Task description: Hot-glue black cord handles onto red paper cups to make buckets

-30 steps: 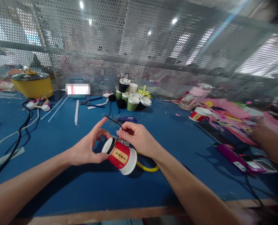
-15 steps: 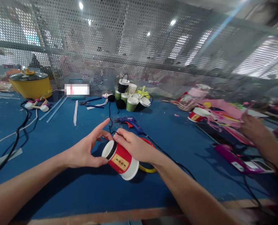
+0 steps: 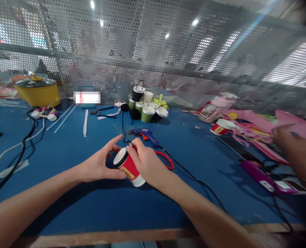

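Observation:
A red and white paper cup [image 3: 135,172] with a gold label lies tilted between my hands, its white end facing up and left. Black yarn is wound in a band [image 3: 123,160] around that end. My left hand [image 3: 99,164] holds the cup, thumb along its lower side and index finger stretched out; its other fingers are partly hidden behind. Over the cup's right side, my right hand [image 3: 149,163] pinches the black yarn [image 3: 123,125] near the rim. This strand runs back to a black yarn ball [image 3: 124,107].
Beyond my hands lies a blue glue gun [image 3: 145,133], its cord trailing right. Red-handled scissors [image 3: 168,160] are beside my right wrist. Small green and black cups [image 3: 148,113] stand at the back. Another person's hand [image 3: 294,148] is at the right, by pink material and a red cup [image 3: 221,127].
The cup has turned and shifted slightly up, so its label faces further down and left. My right hand has come further round over it. The other person's hand has moved slightly.

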The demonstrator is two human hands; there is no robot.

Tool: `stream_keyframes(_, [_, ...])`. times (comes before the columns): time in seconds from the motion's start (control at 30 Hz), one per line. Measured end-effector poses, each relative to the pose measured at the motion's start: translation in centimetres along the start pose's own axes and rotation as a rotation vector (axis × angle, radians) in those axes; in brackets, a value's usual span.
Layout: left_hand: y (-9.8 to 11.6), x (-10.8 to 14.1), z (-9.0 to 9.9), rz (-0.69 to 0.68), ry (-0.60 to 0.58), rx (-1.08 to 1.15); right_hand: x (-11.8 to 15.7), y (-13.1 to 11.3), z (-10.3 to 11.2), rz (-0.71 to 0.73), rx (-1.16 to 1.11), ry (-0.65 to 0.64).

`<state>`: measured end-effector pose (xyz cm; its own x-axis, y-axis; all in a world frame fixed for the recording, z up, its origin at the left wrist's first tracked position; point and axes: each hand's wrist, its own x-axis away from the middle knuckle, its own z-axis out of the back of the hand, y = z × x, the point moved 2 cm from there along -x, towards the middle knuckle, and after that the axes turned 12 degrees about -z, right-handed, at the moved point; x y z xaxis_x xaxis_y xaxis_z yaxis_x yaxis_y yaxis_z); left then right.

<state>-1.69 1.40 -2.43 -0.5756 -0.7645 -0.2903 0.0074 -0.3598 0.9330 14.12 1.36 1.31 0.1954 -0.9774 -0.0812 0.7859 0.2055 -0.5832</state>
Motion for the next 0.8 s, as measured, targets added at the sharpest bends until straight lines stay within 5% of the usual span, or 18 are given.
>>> stream_keyframes(0.43, [0.0, 0.0, -0.7, -0.007, 0.132, 0.029, 0.4, -0.5, -2.1, 0.110, 0.172, 0.173])
stream_keyframes(0.8, [0.0, -0.1, -0.4, -0.059, 0.076, 0.018, 0.3, 0.3, -1.3, 0.125, -0.066, 0.031])
